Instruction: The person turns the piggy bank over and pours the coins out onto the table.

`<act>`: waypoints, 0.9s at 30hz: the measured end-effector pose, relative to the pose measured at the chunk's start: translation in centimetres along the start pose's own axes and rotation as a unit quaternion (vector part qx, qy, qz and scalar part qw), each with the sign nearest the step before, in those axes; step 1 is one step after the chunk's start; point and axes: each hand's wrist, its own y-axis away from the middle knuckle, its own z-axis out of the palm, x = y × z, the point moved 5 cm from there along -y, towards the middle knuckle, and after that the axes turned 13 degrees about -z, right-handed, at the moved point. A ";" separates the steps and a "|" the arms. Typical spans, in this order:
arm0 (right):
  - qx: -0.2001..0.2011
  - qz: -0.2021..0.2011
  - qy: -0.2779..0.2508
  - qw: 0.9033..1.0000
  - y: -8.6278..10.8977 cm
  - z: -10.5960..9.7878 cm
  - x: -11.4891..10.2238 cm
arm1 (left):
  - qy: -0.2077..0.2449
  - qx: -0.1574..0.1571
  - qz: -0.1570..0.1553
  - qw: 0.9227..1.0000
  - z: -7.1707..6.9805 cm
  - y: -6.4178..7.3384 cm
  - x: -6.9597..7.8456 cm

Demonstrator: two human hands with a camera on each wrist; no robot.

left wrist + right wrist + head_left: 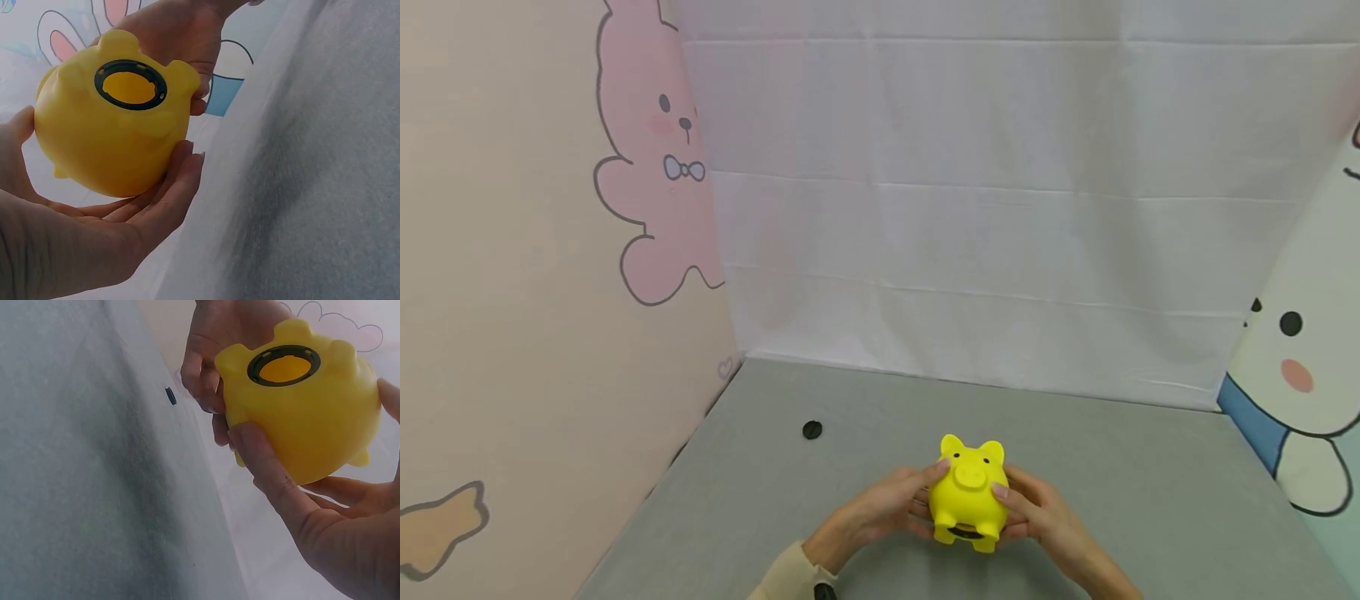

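A yellow piggy bank [967, 501] is held between both hands above the grey table, its snout turned to the head camera. My left hand [887, 503] grips one side, thumb near the face and fingers behind. On the other side my right hand [1043, 518] grips it in the same way. Both wrist views show the underside, where a black ring [101, 87] rims an open hole between the stubby feet. Through the hole the yellow inside shows. A small round black cap [812, 430] lies on the table to the left, apart from the hands.
The grey table [760, 483] runs back to a white hanging sheet [985, 225]. A wall with a pink rabbit drawing [655, 183] bounds the left side, and a wall with a white cartoon figure [1292, 400] bounds the right.
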 end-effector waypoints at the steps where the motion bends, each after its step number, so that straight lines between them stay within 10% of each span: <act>1: 0.001 0.000 0.002 1.000 0.0 0.0 0.0 | 0.001 -0.002 0.002 1.000 0.0 0.0 0.1; 17: 0.049 0.058 0.087 0.993 -0.3 -0.6 0.6 | 0.019 0.006 0.055 0.998 -0.7 0.0 0.7; 27: 0.009 0.055 0.125 0.991 -0.3 -0.2 0.4 | -0.008 -0.006 0.090 0.996 -0.9 0.5 1.0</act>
